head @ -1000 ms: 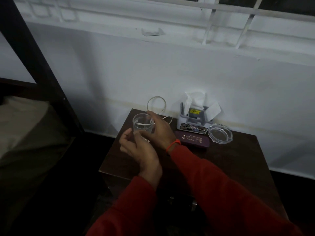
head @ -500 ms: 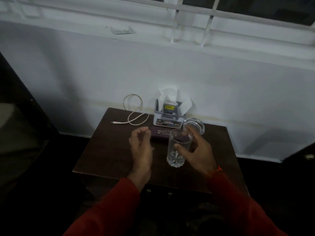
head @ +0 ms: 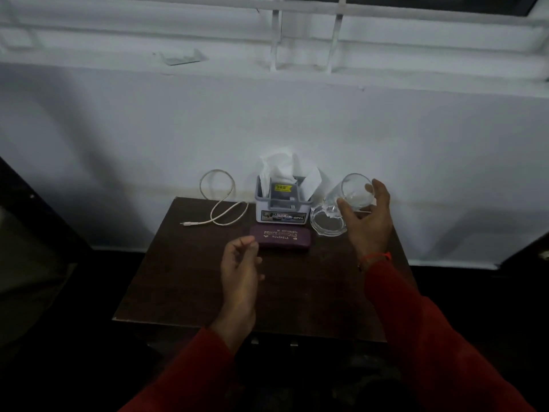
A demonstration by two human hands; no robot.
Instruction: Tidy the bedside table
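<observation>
Fingers and thumb of the right hand (head: 367,221) wrap a clear drinking glass (head: 350,194), tilted over the glass ashtray (head: 326,223) near the bedside table's (head: 184,281) back right corner; in this dim light it seems lifted clear. The left hand (head: 240,263) hovers loosely curled and empty over the table's middle, just before a purple spectacle case (head: 280,237). A white cable (head: 219,203) loops at the back edge beside a tissue holder (head: 280,203).

The right hand (head: 367,221) covers the near side of the tilted glass (head: 350,194). The glass hides part of the clear dish (head: 328,226) behind it. The left hand (head: 240,263) overlaps the case (head: 280,237) corner at 9 o'clock. Case lettering is partly illegible. Both sleeves are cut off at 6 o'clock.
</observation>
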